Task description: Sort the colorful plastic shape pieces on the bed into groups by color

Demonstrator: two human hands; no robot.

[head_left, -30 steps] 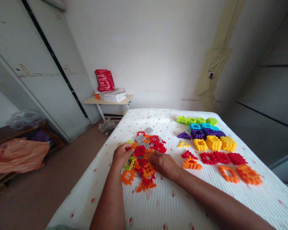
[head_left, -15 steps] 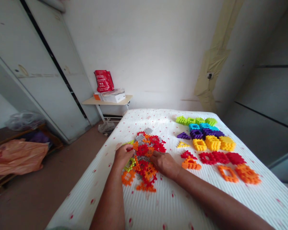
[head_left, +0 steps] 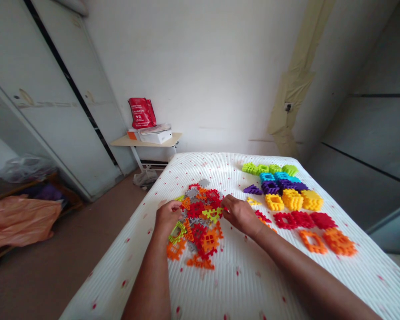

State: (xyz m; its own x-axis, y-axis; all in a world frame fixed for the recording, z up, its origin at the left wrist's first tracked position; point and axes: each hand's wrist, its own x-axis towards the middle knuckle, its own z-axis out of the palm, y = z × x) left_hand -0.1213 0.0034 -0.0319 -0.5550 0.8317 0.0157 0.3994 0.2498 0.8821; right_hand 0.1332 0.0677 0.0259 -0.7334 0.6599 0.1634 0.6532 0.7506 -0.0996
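A loose pile of flat, notched plastic building pieces (head_left: 196,209) in red, orange, grey and lime green lies on the bed. At the pile's left edge is my left hand (head_left: 167,218), fingers curled together; what they may pinch is hidden. Below its fingertips lies a lime window-frame piece (head_left: 177,233). My right hand (head_left: 240,214) is at the pile's right edge, thumb and fingers drawn together. Its fingertips meet the end of a lime notched piece (head_left: 212,215), but whether they grip it is unclear. Orange window pieces (head_left: 209,241) lie at the front of the pile.
Right of my right hand, pieces are grouped by colour: lime (head_left: 262,169), blue (head_left: 266,177), purple (head_left: 269,187), yellow (head_left: 292,199), red (head_left: 303,219) and orange (head_left: 340,242). Beyond the bed's far left corner, a small table (head_left: 120,141) bears a red bag (head_left: 142,113).
My right hand has moved right and slightly away from me, to the pile's edge. A lime piece now shows beside its fingertips. My left hand has hardly moved; the view has shifted slightly.
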